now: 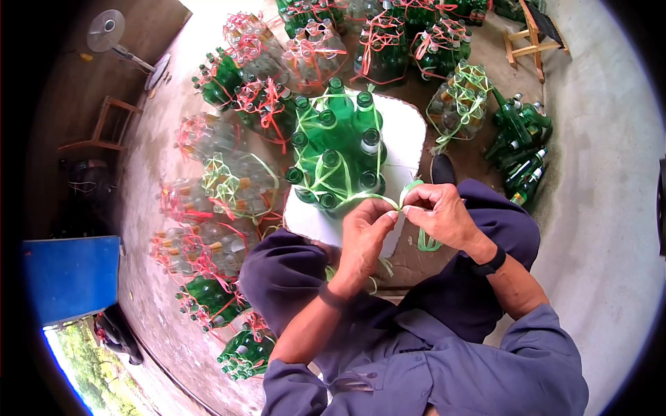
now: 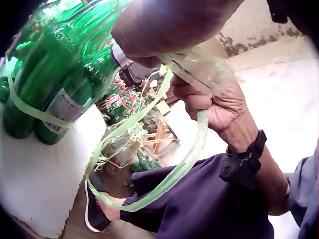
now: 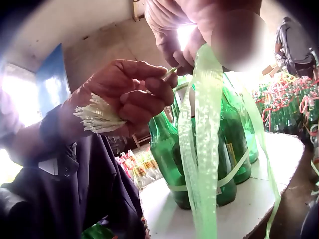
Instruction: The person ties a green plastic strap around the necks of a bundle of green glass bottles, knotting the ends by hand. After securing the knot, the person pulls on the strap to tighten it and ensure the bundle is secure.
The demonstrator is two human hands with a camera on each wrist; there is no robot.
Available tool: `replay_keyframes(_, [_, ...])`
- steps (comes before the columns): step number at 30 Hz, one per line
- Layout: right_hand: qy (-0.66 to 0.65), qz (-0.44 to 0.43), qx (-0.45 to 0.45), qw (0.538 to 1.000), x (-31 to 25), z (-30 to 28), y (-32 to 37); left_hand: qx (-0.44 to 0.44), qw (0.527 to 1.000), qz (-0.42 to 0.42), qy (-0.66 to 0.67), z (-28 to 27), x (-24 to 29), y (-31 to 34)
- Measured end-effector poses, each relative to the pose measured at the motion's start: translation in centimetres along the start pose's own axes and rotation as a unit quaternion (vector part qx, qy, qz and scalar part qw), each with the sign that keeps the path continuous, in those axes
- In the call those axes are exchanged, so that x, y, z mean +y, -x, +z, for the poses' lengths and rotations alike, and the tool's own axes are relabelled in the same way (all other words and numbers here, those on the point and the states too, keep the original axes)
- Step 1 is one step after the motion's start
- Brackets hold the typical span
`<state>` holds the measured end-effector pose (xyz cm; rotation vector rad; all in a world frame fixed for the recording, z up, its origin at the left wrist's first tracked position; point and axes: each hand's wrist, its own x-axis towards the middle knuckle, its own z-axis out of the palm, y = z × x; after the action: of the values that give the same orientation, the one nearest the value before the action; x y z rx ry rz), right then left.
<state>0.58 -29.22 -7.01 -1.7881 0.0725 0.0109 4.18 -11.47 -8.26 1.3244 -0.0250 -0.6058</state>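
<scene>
Several green bottles (image 1: 340, 142) stand upright together on a white board (image 1: 402, 139), with light green strap (image 1: 333, 173) laced around their necks and another band round their bodies. At the near right corner of the bundle, the left hand (image 1: 365, 236) pinches the strap between thumb and forefinger. The right hand (image 1: 440, 216) pinches it just beside, the fingertips of both hands nearly touching. A loop of strap (image 2: 144, 199) hangs below the hands in the left wrist view. In the right wrist view, wide strap (image 3: 207, 144) hangs from the right hand, and a frayed strap bunch (image 3: 99, 115) shows at the left palm.
Tied bundles of clear bottles (image 1: 208, 128) and green bottles stand on the floor to the left and behind. Loose green bottles (image 1: 524, 149) lie at the right by the wall. A wooden folding stool (image 1: 533, 43) and a fan (image 1: 106, 31) stand farther off.
</scene>
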Motion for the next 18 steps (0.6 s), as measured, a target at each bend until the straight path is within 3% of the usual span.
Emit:
replay_keyframes(5, [-0.027, 0.049, 0.001, 0.998, -0.2, 0.0, -0.2, 0.021, 0.994, -0.085, 0.060, 0.3, 1.4, -0.2])
replay_keyframes(11, [-0.100, 0.087, -0.022, 0.991, 0.5, 0.1, -0.3, 0.033, 0.993, -0.076, 0.079, -0.2, -0.3, -0.8])
replay_keyframes(18, [-0.168, 0.188, -0.021, 0.967, 0.0, 0.0, -0.4, 0.034, 0.991, -0.073, 0.109, 0.5, -0.4, -0.4])
